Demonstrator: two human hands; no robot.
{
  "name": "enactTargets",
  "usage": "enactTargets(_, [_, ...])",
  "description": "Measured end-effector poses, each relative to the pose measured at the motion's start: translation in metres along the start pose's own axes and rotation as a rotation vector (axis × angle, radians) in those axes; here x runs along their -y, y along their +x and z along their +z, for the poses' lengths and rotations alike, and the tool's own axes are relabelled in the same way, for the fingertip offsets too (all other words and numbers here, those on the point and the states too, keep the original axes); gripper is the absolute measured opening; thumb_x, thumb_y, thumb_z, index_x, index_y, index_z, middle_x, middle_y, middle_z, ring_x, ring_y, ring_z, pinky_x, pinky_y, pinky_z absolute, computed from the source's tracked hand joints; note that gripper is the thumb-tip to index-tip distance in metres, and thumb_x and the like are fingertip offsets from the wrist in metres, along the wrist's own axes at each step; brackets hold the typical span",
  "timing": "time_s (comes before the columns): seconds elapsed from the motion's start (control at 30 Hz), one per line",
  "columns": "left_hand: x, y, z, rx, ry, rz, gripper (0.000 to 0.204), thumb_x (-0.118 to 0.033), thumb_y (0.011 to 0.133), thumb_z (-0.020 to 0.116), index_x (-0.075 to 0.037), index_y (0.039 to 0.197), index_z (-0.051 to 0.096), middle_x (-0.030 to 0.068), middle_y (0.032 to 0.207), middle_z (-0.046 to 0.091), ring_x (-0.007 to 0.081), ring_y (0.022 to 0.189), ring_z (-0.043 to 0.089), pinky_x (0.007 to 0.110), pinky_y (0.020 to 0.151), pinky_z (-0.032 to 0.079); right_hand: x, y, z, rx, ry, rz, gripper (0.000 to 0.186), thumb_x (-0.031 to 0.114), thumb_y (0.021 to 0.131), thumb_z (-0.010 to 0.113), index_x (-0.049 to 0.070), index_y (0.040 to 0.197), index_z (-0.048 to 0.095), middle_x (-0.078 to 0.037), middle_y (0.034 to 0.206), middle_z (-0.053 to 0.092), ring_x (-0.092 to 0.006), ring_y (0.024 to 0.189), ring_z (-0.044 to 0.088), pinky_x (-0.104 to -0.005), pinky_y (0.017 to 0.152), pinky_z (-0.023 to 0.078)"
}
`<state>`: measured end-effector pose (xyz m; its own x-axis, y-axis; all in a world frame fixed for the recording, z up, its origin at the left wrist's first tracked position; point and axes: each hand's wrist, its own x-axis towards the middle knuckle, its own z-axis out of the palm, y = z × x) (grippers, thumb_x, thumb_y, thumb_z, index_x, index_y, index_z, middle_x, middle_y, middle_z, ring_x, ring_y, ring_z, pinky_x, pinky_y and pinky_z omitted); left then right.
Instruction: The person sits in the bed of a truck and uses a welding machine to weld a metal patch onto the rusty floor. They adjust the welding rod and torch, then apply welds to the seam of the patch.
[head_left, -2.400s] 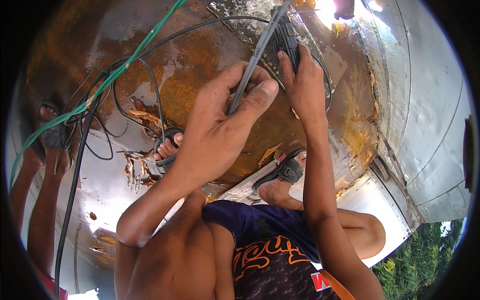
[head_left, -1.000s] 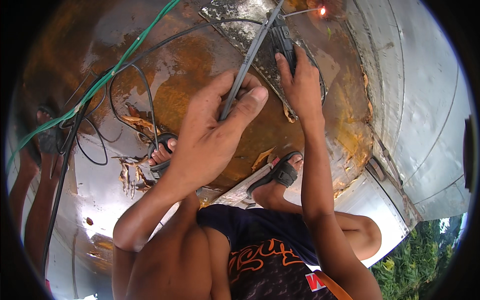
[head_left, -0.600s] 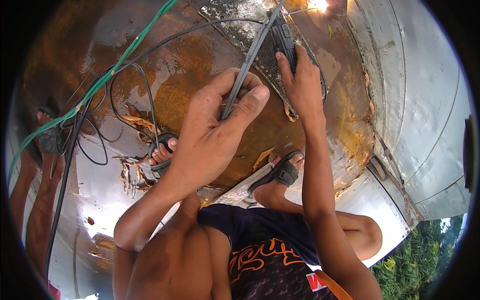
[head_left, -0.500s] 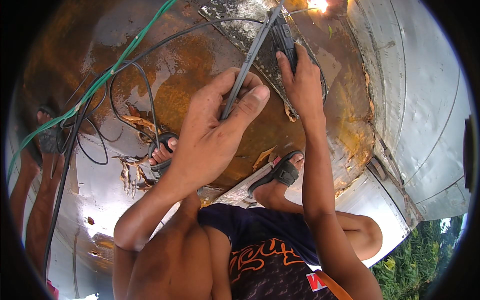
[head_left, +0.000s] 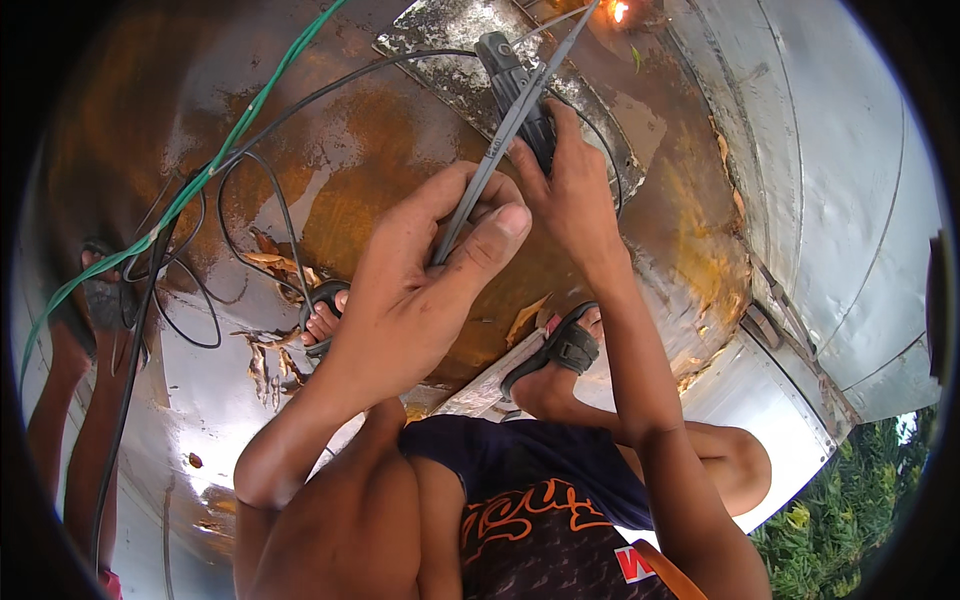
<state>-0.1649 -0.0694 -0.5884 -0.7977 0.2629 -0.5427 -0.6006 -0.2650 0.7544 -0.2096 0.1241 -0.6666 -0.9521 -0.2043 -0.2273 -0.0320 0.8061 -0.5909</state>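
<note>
My left hand (head_left: 425, 265) is closed round a couple of thin grey welding rods (head_left: 512, 122), which slant up and right past my thumb. In my right hand (head_left: 578, 190) is a black welding electrode holder (head_left: 507, 75), its jaw end pointing up and left. A thin rod (head_left: 548, 24) runs from the holder's jaws toward a bright orange glow (head_left: 619, 11) at the top edge. The grey rods cross in front of the holder and partly hide it.
A worn metal plate (head_left: 440, 28) lies on the wet, rusty floor (head_left: 340, 200). A black cable (head_left: 365, 66) leads left from the holder, crossing a green cable (head_left: 262, 95). A curved metal wall (head_left: 850, 200) rises at the right. Another person's legs (head_left: 98, 390) stand at the left.
My right hand and the electrode holder have moved left and slightly down, nearer the left hand. The glow has shrunk. The left hand still grips the rods, slightly lower in view.
</note>
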Motion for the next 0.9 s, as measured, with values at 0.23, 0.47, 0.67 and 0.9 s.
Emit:
enactTargets(0.23, [-0.056,-0.023,0.016,0.174,0.210,-0.094,0.034,-0.031,0.098,0.059,0.001,0.107,0.060,-0.0042,0.083,0.048,0.0050,0.074,0.040,0.022,0.069,0.032,0.004,-0.054,-0.066,0.223,0.218,0.003,0.050,0.014,0.092,0.065,-0.003,0.130,0.039,-0.030,0.089,0.064,-0.0439,0.075,0.065,-0.0477,0.066,0.049])
enactTargets(0.47, [-0.110,-0.046,0.035,-0.018,0.590,0.149,0.035,-0.031,0.098,0.057,0.003,0.108,0.060,-0.0008,0.086,0.055,0.0034,0.069,0.041,0.019,0.063,0.033,-0.024,-0.108,-0.188,0.154,0.468,0.209,0.042,0.028,0.101,0.054,0.000,0.131,0.043,-0.010,0.074,0.056,-0.0198,0.058,0.055,-0.0350,0.053,0.044])
enactTargets(0.67, [-0.161,-0.072,0.095,-0.254,0.936,0.055,0.035,-0.029,0.099,0.058,0.002,0.116,0.060,0.0070,0.105,0.059,0.0146,0.100,0.054,0.032,0.090,0.044,-0.096,-0.125,-0.216,-0.284,1.064,0.479,0.037,0.035,0.102,0.047,0.005,0.124,0.048,-0.002,0.083,0.048,-0.0068,0.054,0.045,-0.0223,0.041,0.038])
enactTargets(0.9, [-0.173,-0.084,0.187,-0.203,1.443,0.029,0.046,-0.042,0.097,0.056,0.002,0.110,0.062,-0.0036,0.075,0.035,0.0084,0.070,0.030,0.026,0.062,0.022,-0.167,-0.117,-0.149,-0.517,1.363,0.340,0.059,0.045,0.101,0.043,0.006,0.145,0.033,-0.001,0.083,0.047,-0.0051,0.051,0.042,-0.0212,0.039,0.037])
